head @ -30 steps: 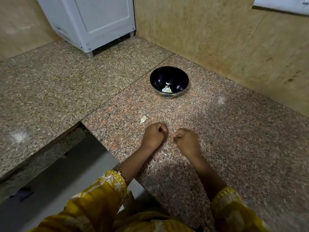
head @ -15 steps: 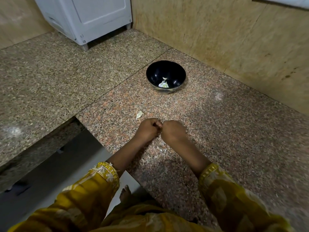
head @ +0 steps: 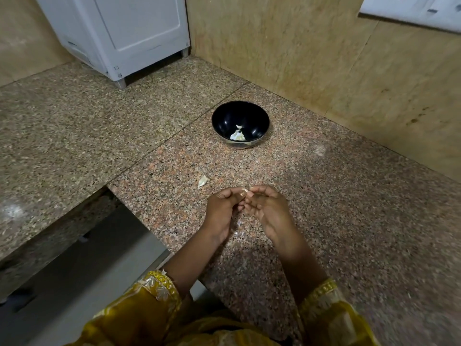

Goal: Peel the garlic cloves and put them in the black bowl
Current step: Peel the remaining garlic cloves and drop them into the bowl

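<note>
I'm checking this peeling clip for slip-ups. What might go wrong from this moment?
1. The left hand and right hand pinch a small pale garlic piece over the speckled granite counter, well short of the round black bowl. If dropped, it would probably be hard to spot there.
2. The loose pale scrap lies close by the left hand. A stray move might sweep it toward the counter's open edge.

A white appliance (head: 129, 33) is standing at the back of the speckled granite countertop (head: 74, 136), and a white switch plate (head: 419, 13) is sitting on the beige wall (head: 299, 58).
</note>
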